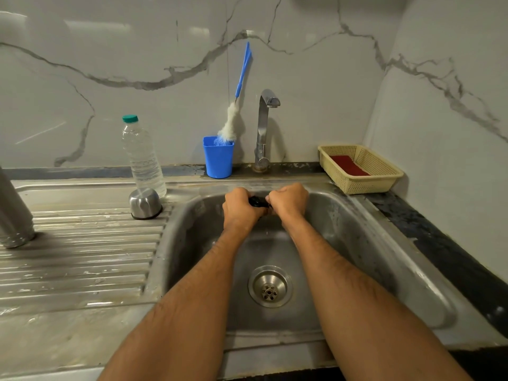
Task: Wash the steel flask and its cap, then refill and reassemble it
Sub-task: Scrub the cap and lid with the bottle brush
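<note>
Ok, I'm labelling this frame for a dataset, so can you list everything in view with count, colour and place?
flask: one, steel, far left on the drainboard
cup: one, steel, upside down on the drainboard by the bottle
bottle: one, clear with green cap, behind the cup
holder: one, blue, left of the tap
brush: one, blue handle, white bristles, standing in the holder
tap: one, chrome, behind the sink
basket: one, cream, right counter, red pad inside
sink: one, steel
cap: one, black, between both hands
left hand: grip on cap
right hand: grip on cap
</note>
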